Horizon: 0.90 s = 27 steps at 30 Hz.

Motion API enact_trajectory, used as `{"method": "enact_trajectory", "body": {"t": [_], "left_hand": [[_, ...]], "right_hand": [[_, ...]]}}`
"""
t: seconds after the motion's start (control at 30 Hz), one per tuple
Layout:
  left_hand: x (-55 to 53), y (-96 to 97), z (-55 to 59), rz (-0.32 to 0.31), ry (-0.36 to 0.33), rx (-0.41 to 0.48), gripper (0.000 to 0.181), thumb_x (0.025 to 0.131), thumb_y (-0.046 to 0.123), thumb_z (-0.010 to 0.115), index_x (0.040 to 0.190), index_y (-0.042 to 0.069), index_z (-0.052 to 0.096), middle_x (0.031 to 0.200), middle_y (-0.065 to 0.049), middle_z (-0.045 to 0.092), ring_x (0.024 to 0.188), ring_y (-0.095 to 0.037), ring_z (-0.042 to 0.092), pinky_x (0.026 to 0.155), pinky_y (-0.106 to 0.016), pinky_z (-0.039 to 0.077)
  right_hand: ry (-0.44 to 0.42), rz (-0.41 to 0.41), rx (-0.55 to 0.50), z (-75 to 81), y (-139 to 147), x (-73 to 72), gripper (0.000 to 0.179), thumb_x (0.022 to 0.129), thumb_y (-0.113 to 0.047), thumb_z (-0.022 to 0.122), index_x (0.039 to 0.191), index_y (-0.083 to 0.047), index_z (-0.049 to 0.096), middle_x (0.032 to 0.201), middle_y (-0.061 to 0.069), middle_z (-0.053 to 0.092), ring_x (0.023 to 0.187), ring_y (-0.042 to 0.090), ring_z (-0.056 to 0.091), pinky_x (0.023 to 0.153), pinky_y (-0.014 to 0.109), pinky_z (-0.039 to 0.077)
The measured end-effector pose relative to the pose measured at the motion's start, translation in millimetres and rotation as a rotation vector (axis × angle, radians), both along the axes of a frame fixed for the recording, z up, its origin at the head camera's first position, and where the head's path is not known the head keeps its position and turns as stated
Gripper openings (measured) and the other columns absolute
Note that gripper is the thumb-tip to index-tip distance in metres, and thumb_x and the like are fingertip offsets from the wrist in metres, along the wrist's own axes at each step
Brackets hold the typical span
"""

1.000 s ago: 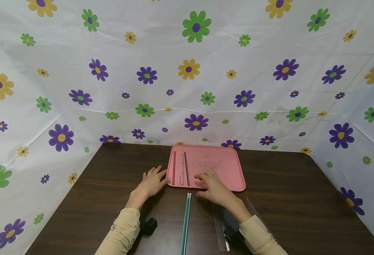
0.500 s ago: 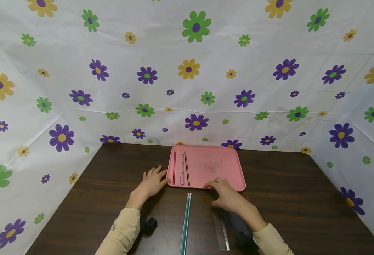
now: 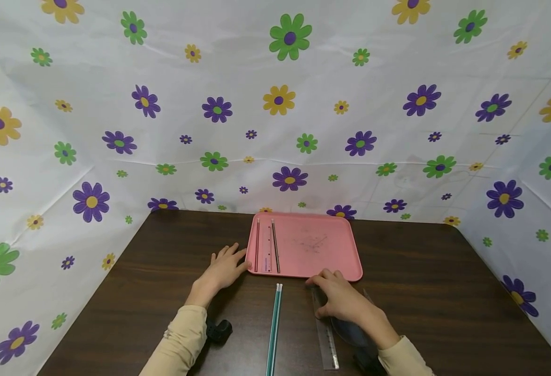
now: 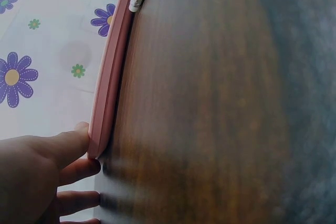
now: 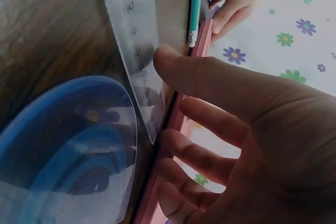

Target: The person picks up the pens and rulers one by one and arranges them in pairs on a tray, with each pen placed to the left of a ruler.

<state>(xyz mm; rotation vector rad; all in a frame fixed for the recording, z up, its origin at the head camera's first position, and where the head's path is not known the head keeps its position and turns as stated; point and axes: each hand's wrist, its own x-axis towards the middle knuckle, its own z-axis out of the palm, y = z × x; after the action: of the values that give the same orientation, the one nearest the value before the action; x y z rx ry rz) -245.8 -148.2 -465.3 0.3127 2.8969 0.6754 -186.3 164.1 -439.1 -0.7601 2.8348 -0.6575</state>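
My left hand [image 3: 221,271] rests at the near left corner of the pink tray [image 3: 332,240], with thumb and index finger touching its rim [image 4: 107,93] and the other fingers spread on the table. My right hand [image 3: 343,300] is over the far end of a clear ruler [image 3: 326,344], just in front of the tray. In the right wrist view, the thumb overlaps the ruler [image 5: 131,30], while the other fingers bend near its end and the tray's edge, a gap between them. Beside the ruler lies a rounded, see-through blue thing [image 5: 68,129], partly hidden by my right arm in the head view.
Two teal pencils [image 3: 274,329] lie side by side before the tray, erasers toward it. On the tray's left are a dark red pencil [image 3: 257,245], a slim pinkish ruler [image 3: 268,250] and a black pencil [image 3: 275,245]. A flowered sheet [image 3: 238,125] hangs behind the table.
My right hand has moved right and toward me, from over the tray's near edge to the far end of the clear ruler. My left hand stays in place.
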Motion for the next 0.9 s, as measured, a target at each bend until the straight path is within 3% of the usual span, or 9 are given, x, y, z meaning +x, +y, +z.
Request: {"method": "enact_trajectory", "body": {"t": [0.33, 0.9], "left_hand": [[0.5, -0.6, 1.6, 0.000, 0.004, 0.000, 0.055, 0.103, 0.039, 0.051, 0.150, 0.011, 0.045, 0.160, -0.022, 0.030, 0.149, -0.047, 0.022, 0.114, -0.072, 0.012], [-2.2, -0.3, -1.8, -0.008, 0.013, -0.001, 0.055, 0.103, 0.039, 0.051, 0.151, 0.012, 0.045, 0.160, -0.022, 0.030, 0.148, -0.047, 0.022, 0.115, -0.072, 0.012]], "right_hand": [[-0.022, 0.034, 0.061, 3.6, 2.8, 7.3, 0.069, 0.064, -0.017, 0.092, 0.127, -0.014, 0.064, 0.122, 0.007, 0.059, 0.096, 0.020, 0.045, 0.081, 0.042, 0.047], [-0.128, 0.029, -0.006, 1.6, 3.3, 4.5, 0.077, 0.060, -0.019, 0.095, 0.128, -0.014, 0.062, 0.107, 0.003, 0.049, 0.094, 0.019, 0.037, 0.079, 0.037, 0.043]]}}
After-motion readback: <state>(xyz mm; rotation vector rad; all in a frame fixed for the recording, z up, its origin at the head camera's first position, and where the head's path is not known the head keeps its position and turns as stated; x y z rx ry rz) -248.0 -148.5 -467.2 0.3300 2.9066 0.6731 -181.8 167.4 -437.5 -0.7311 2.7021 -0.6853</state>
